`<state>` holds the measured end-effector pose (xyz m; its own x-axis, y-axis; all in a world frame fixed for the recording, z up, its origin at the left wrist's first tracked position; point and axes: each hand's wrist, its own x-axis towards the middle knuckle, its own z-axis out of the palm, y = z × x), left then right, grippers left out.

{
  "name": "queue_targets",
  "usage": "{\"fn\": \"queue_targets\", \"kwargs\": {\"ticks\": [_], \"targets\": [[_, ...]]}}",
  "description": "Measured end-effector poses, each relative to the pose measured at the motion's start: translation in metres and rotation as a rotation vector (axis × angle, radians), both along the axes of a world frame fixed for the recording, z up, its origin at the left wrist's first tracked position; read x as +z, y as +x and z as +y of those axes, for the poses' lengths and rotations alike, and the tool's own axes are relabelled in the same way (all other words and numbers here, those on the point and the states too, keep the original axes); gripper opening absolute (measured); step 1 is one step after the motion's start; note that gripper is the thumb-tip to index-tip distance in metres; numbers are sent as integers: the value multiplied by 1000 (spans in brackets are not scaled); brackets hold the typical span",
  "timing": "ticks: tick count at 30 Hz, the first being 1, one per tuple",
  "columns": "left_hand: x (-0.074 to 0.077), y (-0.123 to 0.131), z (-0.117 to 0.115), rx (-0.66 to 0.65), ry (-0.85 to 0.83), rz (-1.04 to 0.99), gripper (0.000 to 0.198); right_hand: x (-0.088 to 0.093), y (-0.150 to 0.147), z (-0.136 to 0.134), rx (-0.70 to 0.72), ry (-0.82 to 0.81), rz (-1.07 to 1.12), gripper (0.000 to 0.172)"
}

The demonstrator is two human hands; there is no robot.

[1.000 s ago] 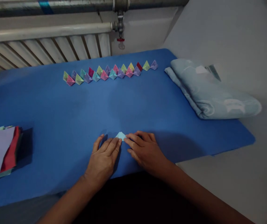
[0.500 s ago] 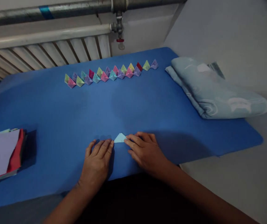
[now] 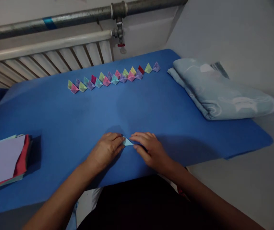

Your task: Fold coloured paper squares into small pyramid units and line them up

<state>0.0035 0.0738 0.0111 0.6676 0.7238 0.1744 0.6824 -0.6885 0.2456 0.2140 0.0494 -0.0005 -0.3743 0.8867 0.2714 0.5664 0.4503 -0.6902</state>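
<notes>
Both hands were down on the blue mat point(image 3: 55, 115), near edge, roughly centre. Left hand point(image 3: 105, 150) lay palm down with fingers curled, fingertips touching the left side of a small light-blue folded paper point(image 3: 128, 142). Right hand point(image 3: 150, 150) lay flat-ish, fingers bent, index and thumb tips on the paper's right side. The paper sat flat on the mat between the two sets of fingertips, only a small triangle of it showing. Neither hand was wrapped around it; whether the tips were pinching it or only pressing on it could not be told.

Far side of the mat: a row of small folded paper shapes point(image 3: 113, 78), pink, green, purple, teal, yellow, red, packed close in a line running left to right, slightly rising toward the right end. Well apart from the hands.

Left near corner: a stack of coloured sheets point(image 3: 4, 161), pale top sheet, red edges showing underneath, lying on the mat.

Right side: a folded light-blue cloth point(image 3: 220, 92) with a pale print, partly on the mat's right edge, partly off it on the grey surface point(image 3: 247, 179).

Behind the mat: a radiator point(image 3: 43, 64) along the wall, metal pipe point(image 3: 79, 17) above it with a valve point(image 3: 120, 35) hanging near the centre.
</notes>
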Motion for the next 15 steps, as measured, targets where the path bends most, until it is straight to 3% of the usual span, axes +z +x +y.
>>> {"fn": "queue_targets", "kwargs": {"ticks": [7, 15], "targets": [[9, -1, 10, -42, -94, -18, 19, -4, 3, 1, -68, -14, 196, 23], [3, 4, 0, -45, 54, 70, 27, -8, 3, 1, -111, 4, 280, 22]]}}
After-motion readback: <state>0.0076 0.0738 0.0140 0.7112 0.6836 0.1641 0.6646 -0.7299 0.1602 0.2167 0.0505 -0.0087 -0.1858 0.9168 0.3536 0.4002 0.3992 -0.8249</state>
